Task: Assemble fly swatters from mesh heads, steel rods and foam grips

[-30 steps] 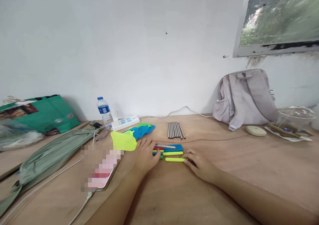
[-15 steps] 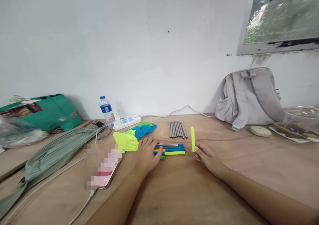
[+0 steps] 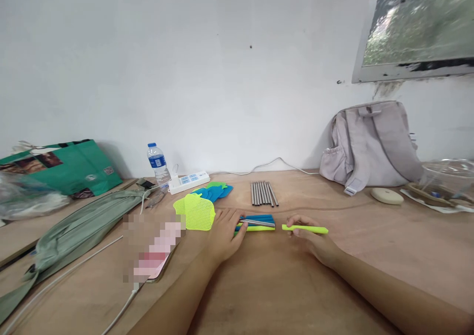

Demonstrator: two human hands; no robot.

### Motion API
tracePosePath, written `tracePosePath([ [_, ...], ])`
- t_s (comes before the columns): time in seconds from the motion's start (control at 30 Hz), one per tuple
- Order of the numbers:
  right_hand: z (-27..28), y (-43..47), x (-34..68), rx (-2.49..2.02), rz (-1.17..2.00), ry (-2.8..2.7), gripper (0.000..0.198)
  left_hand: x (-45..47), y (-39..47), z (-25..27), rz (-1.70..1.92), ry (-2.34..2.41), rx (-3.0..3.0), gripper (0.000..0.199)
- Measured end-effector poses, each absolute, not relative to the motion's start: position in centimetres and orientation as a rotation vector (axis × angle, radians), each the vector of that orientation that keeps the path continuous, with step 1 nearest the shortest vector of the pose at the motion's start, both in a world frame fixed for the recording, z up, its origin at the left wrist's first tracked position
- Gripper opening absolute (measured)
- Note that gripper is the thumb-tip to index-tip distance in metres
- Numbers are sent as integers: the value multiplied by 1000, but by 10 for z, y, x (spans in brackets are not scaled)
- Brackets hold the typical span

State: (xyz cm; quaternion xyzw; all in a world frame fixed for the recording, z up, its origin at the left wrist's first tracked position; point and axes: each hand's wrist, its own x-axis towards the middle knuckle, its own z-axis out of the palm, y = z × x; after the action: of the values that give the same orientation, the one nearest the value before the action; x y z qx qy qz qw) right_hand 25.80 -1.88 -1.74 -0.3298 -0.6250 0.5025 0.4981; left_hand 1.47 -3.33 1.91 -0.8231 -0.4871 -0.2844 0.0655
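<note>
Left hand [image 3: 226, 234] lies over the bundle's left end, right beside the yellow mesh [image 3: 200, 212]. Can't tell if it's gripping or just pressing. Tubes are round, probably roll, so I'd keep steady, light pressure there. Loose rod [image 3: 261, 223] sticks out rightward from under my fingers, across the blue tubes [image 3: 264, 218]; I'd pin it so it can't slide. Another yellow tube [image 3: 259, 229] runs along the near side.

Right hand [image 3: 319, 246] is closed on the neon tube [image 3: 313, 229], just right of the bundle, gap between, lying nearly level with one end facing the bundle. I'd pinch near that facing end for control, go easy on squeeze (might be hollow and flex), and get the axis straight before any contact.

Blind spots: green bag [image 3: 74, 169] cut off at the frame edge. Phone [image 3: 157, 251] screen pixelated. Blue mesh [image 3: 213, 193] overlaps, no count. Bundle's left ends and the rod's tail are under my hand. Neon tube's end too small to see any bore; can't tell if it's touching the bench [image 3: 259, 285]. Bowl [image 3: 448, 174] cut off far right.
</note>
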Motion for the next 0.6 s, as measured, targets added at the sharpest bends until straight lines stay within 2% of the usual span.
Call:
tracePosePath([
  [0.2,-14,-20,257,-607,1375,-1469,32,15,-34,19,-848,-1464,-2509,19],
  [0.47,-16,-20,253,-674,1337,-1481,22,16,-34,18,-844,-1461,-2534,21],
  [0.6,-9,-21,260,-854,1206,-1598,26,13,-33,18,-842,-1456,-2517,24],
])
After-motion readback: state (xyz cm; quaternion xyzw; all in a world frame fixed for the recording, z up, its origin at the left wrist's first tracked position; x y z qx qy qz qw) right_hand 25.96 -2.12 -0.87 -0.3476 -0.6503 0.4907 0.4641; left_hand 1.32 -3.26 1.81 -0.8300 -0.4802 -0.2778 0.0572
